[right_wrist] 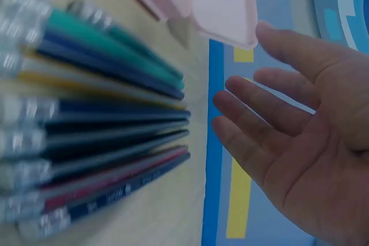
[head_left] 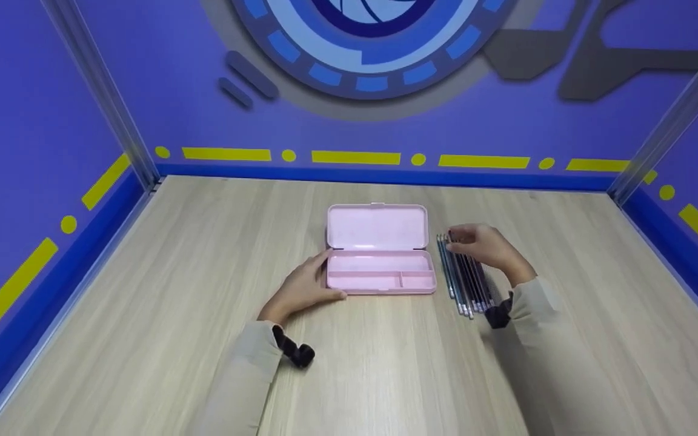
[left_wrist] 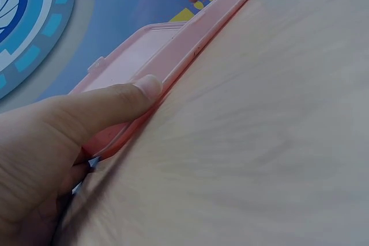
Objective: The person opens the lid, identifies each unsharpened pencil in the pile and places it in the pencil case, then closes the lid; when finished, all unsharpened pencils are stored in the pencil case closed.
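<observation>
A pink pencil case (head_left: 364, 281) stands with its lid (head_left: 377, 227) raised and tilted back; dividers part its bottom tray. My left hand (head_left: 303, 284) holds its left end, the thumb (left_wrist: 109, 108) along the front wall and the fingers around the side, partly hidden in the left wrist view. To the right of the case lies a bunch of pencils (head_left: 461, 275), erasers toward me, side by side. Over their far tips hovers my right hand (head_left: 487, 245). In the right wrist view its fingers (right_wrist: 277, 108) are loosely spread, with nothing between them, beyond the pencil points.
Both things are on a light wood-grain table (head_left: 203, 242). Blue panels with yellow marks (head_left: 355, 157) enclose it at the back and both sides, joined by metal posts (head_left: 103, 79). Each wrist wears a black strap with a small camera (head_left: 303, 354).
</observation>
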The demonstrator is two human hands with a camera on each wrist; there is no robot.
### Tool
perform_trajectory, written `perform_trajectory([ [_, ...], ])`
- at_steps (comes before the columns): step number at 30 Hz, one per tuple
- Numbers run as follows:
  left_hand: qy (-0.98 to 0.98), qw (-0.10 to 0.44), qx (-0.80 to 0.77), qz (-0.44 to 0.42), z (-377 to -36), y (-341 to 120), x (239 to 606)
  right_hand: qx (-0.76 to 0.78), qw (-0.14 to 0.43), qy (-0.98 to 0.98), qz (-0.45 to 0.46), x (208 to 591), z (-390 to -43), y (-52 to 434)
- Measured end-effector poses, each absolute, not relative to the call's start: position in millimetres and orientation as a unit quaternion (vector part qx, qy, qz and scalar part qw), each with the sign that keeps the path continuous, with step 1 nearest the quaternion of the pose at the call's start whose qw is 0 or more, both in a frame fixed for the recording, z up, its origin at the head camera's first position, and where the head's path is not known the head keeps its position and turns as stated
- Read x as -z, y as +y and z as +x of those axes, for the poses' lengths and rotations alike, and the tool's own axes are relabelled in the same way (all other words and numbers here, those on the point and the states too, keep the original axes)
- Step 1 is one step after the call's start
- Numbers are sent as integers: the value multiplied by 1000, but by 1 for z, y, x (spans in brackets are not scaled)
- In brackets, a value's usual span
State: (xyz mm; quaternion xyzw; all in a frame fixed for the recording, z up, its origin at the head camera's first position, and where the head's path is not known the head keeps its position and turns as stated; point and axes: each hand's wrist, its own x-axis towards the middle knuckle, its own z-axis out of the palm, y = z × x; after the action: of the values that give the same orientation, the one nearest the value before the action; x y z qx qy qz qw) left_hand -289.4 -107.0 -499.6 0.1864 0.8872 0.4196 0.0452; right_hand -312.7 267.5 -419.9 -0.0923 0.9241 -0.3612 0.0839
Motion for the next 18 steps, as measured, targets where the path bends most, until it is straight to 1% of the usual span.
perform_trajectory([
  [3,887,45,-419,187,-289,-106,501,341,76,934,-80,424,-309,276],
  [8,884,40,-424,194,-289,-106,502,326,81,941,-47,429,-301,288],
  [14,881,46,-430,192,-290,-107,502,311,82,945,-50,434,-297,298],
  [18,882,43,-426,196,-291,-108,501,308,94,946,-47,436,-296,302],
])
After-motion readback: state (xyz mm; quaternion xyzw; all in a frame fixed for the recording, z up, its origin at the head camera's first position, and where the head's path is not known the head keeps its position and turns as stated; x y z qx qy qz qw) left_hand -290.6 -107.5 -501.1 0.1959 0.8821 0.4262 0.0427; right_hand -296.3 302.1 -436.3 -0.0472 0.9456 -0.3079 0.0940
